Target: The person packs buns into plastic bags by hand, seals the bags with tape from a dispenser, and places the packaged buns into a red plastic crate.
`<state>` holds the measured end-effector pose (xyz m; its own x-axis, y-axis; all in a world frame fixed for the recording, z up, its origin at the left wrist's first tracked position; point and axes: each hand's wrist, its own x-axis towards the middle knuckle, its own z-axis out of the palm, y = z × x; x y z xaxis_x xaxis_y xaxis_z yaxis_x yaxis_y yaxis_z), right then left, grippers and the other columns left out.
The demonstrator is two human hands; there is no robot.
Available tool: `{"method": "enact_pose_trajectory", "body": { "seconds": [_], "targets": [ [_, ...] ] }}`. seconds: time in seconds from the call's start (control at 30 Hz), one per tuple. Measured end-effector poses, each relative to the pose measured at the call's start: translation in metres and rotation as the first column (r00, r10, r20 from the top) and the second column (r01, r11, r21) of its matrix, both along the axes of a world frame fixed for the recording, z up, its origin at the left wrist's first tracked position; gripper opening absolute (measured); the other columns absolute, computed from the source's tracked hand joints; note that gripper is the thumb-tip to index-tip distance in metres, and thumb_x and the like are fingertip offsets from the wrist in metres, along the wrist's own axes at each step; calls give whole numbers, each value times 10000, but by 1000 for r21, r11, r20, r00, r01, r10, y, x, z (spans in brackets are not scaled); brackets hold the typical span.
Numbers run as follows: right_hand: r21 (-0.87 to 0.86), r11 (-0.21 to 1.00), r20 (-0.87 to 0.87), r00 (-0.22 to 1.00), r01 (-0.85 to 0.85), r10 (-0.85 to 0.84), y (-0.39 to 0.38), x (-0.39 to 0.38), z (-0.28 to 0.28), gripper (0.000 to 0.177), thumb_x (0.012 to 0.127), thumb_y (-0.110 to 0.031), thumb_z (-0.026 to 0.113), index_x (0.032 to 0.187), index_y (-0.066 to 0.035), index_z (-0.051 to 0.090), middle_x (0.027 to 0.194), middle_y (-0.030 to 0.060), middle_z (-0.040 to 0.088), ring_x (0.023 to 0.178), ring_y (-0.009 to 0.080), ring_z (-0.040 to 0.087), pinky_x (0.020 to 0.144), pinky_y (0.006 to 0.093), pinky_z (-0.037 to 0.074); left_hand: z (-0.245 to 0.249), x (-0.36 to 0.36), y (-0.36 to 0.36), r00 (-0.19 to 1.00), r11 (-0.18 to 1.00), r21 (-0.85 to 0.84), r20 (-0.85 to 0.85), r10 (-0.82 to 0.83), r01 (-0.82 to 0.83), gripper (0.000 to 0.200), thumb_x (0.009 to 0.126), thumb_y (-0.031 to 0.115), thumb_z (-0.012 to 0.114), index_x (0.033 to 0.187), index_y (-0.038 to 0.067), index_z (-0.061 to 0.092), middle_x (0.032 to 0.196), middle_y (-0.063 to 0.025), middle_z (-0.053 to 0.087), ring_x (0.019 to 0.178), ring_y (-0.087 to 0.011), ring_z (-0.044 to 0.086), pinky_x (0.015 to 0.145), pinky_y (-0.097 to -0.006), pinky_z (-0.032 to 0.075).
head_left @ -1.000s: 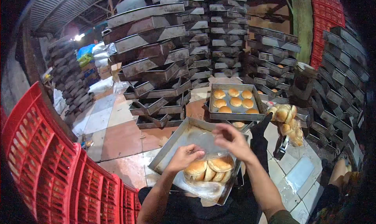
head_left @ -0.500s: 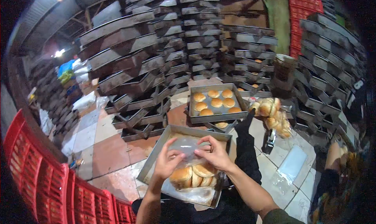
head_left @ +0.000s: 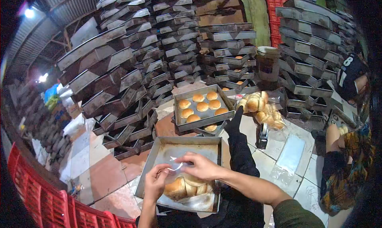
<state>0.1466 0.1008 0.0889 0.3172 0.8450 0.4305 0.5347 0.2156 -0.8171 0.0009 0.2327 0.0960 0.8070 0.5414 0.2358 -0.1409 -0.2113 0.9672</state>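
Stacked baking trays [head_left: 131, 56] are seen behind a metal tray [head_left: 191, 147].
On it, a bag of buns [head_left: 185, 187] is gripped at its neck by left hand [head_left: 156, 183] and right hand [head_left: 201, 167].

The left hand [head_left: 156, 183] and the right hand [head_left: 203, 167] are bare, as are both forearms. An olive-green sleeve [head_left: 294, 214] covers the right arm above the elbow. Black trousers [head_left: 240, 156] cover the lap and the one leg in view.
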Motion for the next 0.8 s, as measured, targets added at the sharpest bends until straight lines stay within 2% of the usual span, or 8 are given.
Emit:
{"method": "enact_pose_trajectory", "body": {
  "seconds": [0.23, 0.33, 0.37, 0.4, 0.53, 0.7, 0.77, 0.8],
  "targets": [
    [-119, 991, 466, 885, 62, 1, -16, -13, 16, 213, 801, -111, 567, 973, 1, 622, 922, 200, 496, 952, 351, 508, 804, 416, 433, 7, -13, -14, 997, 995, -101, -79, 5, -13, 169, 846, 52, 543, 985, -16, 610, 816, -89, 651, 805, -148, 621, 765, -256, 476],
    [-134, 987, 506, 862, 91, -11, -17, -15, 17, 177, 791, -104, 567, 917, 2, 630, 936, 195, 503, 954, 347, 510, 793, 421, 437, 23, -15, -27, 922, 988, 71, -356, 154, -138, 155, 783, 45, 635, 929, -7, 620, 797, -90, 642, 768, -177, 622, 755, -265, 466],
    [-133, 987, 504, 863, 87, -8, -18, -16, 17, 177, 791, -104, 567, 917, 2, 630, 936, 195, 503, 954, 347, 510, 793, 421, 437, 27, -17, -27, 962, 830, 554, -183, 202, -69, 175, 747, 35, 671, 912, 1, 624, 792, -98, 642, 767, -197, 626, 748, -265, 467],
    [-163, 984, 438, 899, 66, 12, -19, -15, 18, 168, 800, -106, 572, 926, -10, 629, 912, 169, 504, 923, 330, 519, 780, 407, 440, 30, -19, -26, 988, 445, 894, -9, 154, -62, 201, 711, 25, 707, 895, 9, 627, 787, -106, 641, 766, -217, 629, 741, -266, 467],
    [-123, 992, 360, 931, -7, 51, -20, -9, 16, 150, 818, -128, 584, 916, -24, 631, 917, 146, 516, 907, 306, 522, 792, 388, 432, 15, -11, -8, 992, 694, 710, -78, -96, 123, 155, 710, -9, 694, 850, 5, 627, 829, -99, 657, 772, -223, 634, 707, -277, 483],
    [-103, 968, 445, 860, -230, 252, -18, 6, 29, 185, 827, -170, 577, 903, -13, 638, 907, 150, 548, 903, 326, 518, 833, 406, 400, 28, -14, -9, 983, 723, 677, -183, -18, 139, 118, 761, 30, 670, 867, 4, 625, 828, -117, 661, 778, -199, 637, 698, -293, 492],
    [-190, 955, 405, 868, -228, 288, -15, 11, 27, 165, 846, -150, 576, 955, -39, 631, 834, 118, 566, 916, 295, 510, 824, 385, 408, 30, -14, -9, 993, 726, 679, -104, -49, 107, 151, 762, 107, 678, 837, 7, 594, 758, -150, 642, 716, -296, 628, 651, -348, 485],
    [-181, 968, 370, 899, -176, 233, -15, 10, 27, 143, 849, -133, 584, 948, -39, 628, 762, 83, 582, 823, 225, 542, 766, 345, 432, 23, -14, -1, 991, 748, 651, -105, -79, 129, 173, 799, 104, 643, 923, 13, 565, 728, -135, 638, 715, -243, 641, 639, -313, 486]
  ]
}}
